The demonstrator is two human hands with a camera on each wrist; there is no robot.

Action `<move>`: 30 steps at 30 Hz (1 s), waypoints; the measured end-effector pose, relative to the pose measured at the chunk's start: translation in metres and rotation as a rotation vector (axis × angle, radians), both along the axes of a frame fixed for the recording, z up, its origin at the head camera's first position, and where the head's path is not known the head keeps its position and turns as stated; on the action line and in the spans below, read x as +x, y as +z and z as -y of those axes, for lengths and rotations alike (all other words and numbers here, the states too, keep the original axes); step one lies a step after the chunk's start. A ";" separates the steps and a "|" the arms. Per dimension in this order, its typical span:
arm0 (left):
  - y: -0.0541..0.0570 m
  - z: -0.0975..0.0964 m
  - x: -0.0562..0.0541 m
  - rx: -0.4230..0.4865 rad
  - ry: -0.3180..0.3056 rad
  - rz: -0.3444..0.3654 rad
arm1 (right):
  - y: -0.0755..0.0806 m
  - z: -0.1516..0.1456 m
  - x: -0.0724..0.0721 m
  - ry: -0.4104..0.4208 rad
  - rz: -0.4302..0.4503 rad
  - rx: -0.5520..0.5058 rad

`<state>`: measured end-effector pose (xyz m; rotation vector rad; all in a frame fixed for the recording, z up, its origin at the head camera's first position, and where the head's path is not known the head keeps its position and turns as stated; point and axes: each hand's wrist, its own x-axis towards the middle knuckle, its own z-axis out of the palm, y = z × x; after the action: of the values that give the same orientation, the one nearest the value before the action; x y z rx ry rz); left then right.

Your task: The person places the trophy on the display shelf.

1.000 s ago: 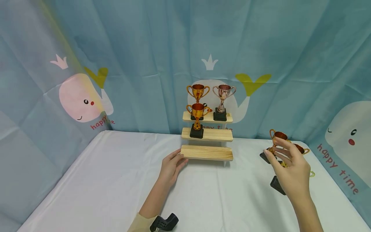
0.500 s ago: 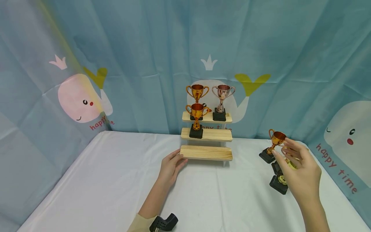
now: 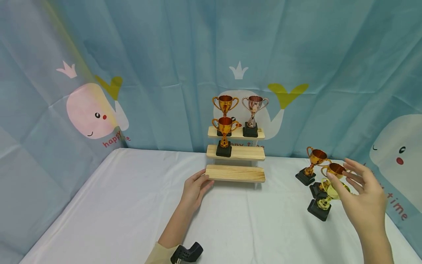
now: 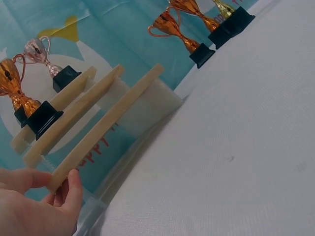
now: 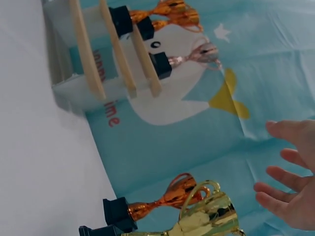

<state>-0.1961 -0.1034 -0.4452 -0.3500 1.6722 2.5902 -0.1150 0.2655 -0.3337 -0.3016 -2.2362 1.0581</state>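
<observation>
My left hand (image 3: pixel 194 190) pinches the left end of the lowest board of a three-tier wooden shelf (image 3: pixel 235 173); thumb and fingers grip that board in the left wrist view. A silver-pink trophy cup (image 3: pixel 253 110) and an orange-gold one (image 3: pixel 225 102) stand on the top tier. Another orange-gold trophy (image 3: pixel 224 128) is on the middle tier's left. At the right, my right hand (image 3: pixel 364 201) has its fingers parted beside a yellow-gold trophy (image 3: pixel 324 203) and two orange-gold trophies (image 3: pixel 317 157). The right wrist view shows the hand (image 5: pixel 295 177) holding nothing, apart from the cups.
White cloth (image 3: pixel 132 212) covers the table. Behind it hangs a blue curtain (image 3: pixel 158 110) with whale prints, close to the shelf's back. The three trophies at the right stand close together, partly overlapping in view. A black wrist device (image 3: pixel 187 253) is on the left forearm.
My right hand has moved to the right, from in front of the orange-gold trophies to beside the yellow-gold one, uncovering more of the cups. The left hand keeps its grip on the shelf.
</observation>
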 end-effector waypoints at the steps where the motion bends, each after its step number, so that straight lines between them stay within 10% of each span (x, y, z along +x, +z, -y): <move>1: 0.000 0.000 0.000 -0.003 0.000 0.000 | -0.001 -0.002 0.000 -0.008 0.011 0.004; 13: -0.001 -0.001 -0.001 -0.004 0.002 0.007 | -0.016 -0.031 -0.005 0.034 0.289 0.082; 30: -0.002 0.000 -0.002 0.019 -0.001 0.011 | -0.031 -0.062 -0.011 0.190 0.433 0.097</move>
<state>-0.1980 -0.1038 -0.4467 -0.3615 1.6429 2.5962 -0.1258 0.3276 -0.3652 -0.3038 -2.7398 1.0537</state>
